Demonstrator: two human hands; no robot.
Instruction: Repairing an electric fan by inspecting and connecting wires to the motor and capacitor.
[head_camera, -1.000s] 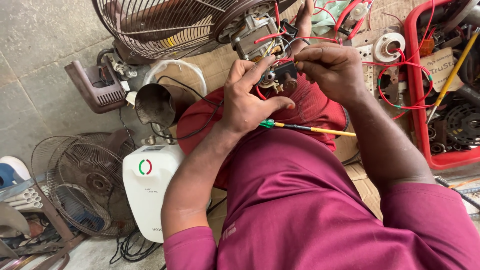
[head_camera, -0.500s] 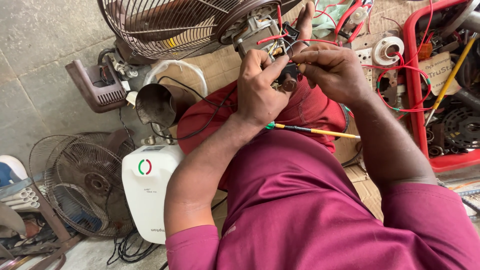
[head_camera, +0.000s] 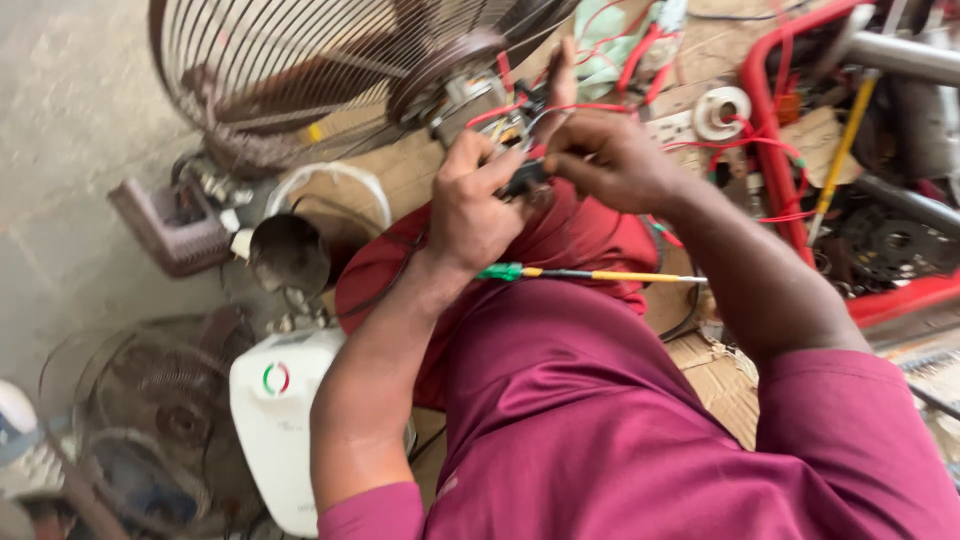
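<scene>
Fan guard: thin metal wire, dull brown, rusty look. Wires at fan motor: red plastic insulation, smooth. Small part between hands: black, looks like plastic, matt. Screwdriver on lap: yellow shaft, green plastic tip end, glossy. Shirt: maroon cloth, soft, matt. Water heater near left: white plastic casing, smooth, slight sheen. Crate at right: red plastic, glossy. Floor far left: grey concrete, rough.

floor | fan guard | white appliance | red crate
</scene>
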